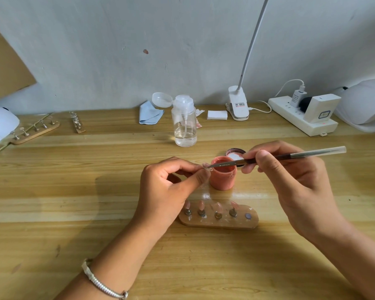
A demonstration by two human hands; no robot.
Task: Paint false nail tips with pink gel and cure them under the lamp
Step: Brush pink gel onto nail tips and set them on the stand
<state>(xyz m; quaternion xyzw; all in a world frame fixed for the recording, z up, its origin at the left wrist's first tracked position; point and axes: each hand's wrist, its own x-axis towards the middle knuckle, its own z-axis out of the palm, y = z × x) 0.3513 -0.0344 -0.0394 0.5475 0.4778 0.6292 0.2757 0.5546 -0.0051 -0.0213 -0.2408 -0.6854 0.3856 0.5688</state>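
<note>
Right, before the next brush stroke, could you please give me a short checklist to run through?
1. Nail tip in hand: ok, the left hand pinches it.
2. Brush in hand: ok, the right hand holds it, bristles at the nail tip.
3. Gel jar open: ok, its lid lies behind it.
4. Gel on the bristles: cannot tell.
5. Free spot on the holder: ok, its right end is bare.
6. Curing lamp at the right switched on: cannot tell.
</note>
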